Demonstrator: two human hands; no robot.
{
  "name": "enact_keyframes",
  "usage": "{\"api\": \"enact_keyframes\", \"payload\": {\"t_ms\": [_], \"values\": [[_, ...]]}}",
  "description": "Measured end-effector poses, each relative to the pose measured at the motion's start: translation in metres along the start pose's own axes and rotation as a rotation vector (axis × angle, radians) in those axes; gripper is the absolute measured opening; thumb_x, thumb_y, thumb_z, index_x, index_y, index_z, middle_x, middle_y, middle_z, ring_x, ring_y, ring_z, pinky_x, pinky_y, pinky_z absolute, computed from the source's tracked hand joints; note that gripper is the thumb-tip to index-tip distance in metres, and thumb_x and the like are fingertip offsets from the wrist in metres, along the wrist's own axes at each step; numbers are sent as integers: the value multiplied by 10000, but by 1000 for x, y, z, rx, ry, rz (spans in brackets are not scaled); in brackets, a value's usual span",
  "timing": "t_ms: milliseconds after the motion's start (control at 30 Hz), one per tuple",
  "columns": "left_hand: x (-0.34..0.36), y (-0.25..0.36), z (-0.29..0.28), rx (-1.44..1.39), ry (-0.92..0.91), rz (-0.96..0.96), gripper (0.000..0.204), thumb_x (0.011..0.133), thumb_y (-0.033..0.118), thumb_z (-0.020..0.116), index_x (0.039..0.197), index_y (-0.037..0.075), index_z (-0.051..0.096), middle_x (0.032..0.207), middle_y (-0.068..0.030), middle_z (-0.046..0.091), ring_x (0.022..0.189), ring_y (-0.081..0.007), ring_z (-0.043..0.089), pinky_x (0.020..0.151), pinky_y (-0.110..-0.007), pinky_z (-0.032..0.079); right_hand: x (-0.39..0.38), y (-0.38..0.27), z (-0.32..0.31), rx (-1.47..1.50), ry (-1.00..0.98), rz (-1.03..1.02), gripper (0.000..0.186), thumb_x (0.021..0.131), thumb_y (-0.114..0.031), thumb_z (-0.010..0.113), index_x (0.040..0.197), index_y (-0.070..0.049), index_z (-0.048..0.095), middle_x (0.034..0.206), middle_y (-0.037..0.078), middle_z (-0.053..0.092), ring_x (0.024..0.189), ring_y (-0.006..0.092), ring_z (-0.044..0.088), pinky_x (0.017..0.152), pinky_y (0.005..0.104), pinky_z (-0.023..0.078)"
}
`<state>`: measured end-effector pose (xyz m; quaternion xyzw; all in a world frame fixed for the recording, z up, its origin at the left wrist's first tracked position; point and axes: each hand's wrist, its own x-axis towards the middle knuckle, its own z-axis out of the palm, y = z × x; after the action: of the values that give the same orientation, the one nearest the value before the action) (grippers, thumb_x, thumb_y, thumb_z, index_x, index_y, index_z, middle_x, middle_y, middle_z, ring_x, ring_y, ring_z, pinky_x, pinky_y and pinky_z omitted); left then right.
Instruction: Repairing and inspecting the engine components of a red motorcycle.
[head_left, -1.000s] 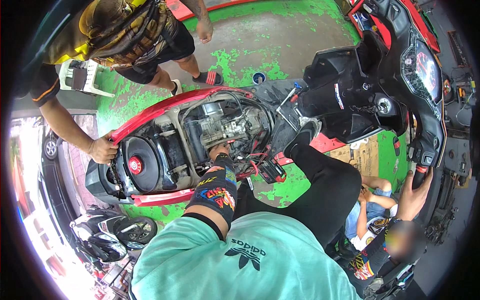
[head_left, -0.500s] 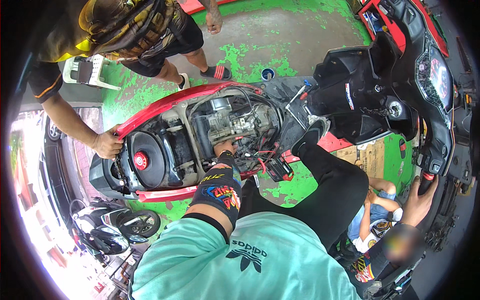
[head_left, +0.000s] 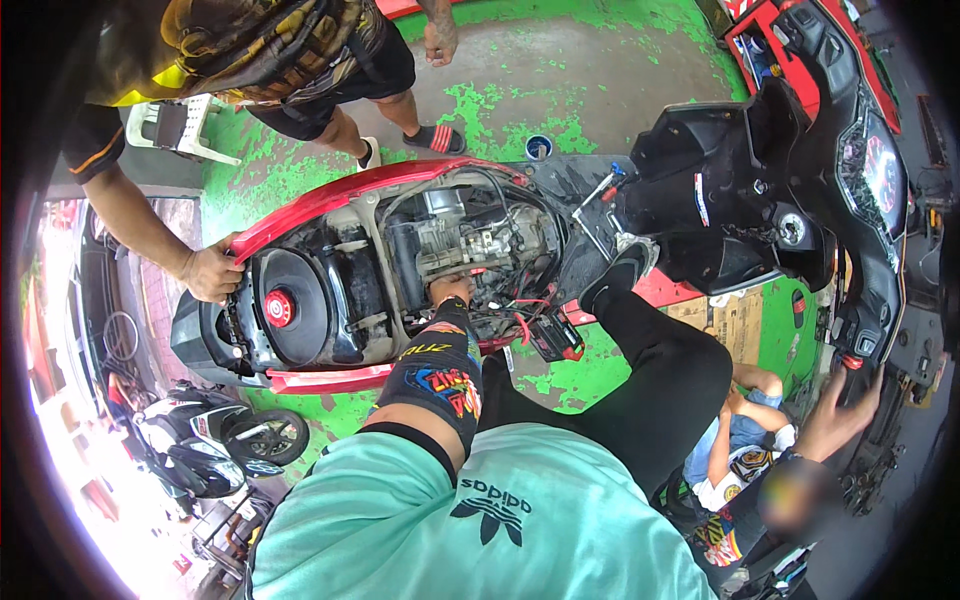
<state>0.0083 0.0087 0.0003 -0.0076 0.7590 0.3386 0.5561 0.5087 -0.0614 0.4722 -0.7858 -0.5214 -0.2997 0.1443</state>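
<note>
In front of me stands a scooter with its seat off, its engine bay [head_left: 455, 240] uncovered among hoses and wires. My left hand [head_left: 450, 289] reaches down into the bay beside the metal engine parts; its fingertips are hidden. At the far right, my right hand [head_left: 832, 415] is around the handlebar grip [head_left: 856, 378], thumb and forefinger on either side, by a red switch [head_left: 852, 362]. A black battery [head_left: 556, 337] with red leads sits at the scooter's near side. A red cap [head_left: 279, 308] tops the round black tank cover.
Another person's hand [head_left: 212, 272] holds the scooter's tail at the left. A T-handled wrench [head_left: 592, 215] lies on the footboard, near my shoe [head_left: 615, 275]. Someone sits by a cardboard sheet [head_left: 735, 325] at right. A blue can [head_left: 538, 148] stands beyond; a parked motorcycle [head_left: 215, 440] is at lower left.
My view has shifted slightly. My right hand sits a little lower at the grip, with thumb and forefinger looking more spread. My left hand stays in the engine bay.
</note>
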Motion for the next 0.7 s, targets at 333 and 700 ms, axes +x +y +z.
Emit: {"api": "enact_keyframes", "payload": {"t_ms": [333,700], "values": [[-15,5,1,116,150,79,162,856,-8,724,966,-123,697,798,-186,722,637,-233,720,514,-327,567,-152,-278,142,1190,-1329,-109,284,932,-201,633,1129,-3,683,1024,168,708,887,255,695,834,363,542],[-3,-13,-14,238,67,217,167,896,74,714,953,-82,707,777,-136,713,576,-190,672,475,-307,541,-321,-416,272,1331,-1915,961,235,989,-126,533,1148,36,594,871,144,687,688,223,697,575,334,590]]}}
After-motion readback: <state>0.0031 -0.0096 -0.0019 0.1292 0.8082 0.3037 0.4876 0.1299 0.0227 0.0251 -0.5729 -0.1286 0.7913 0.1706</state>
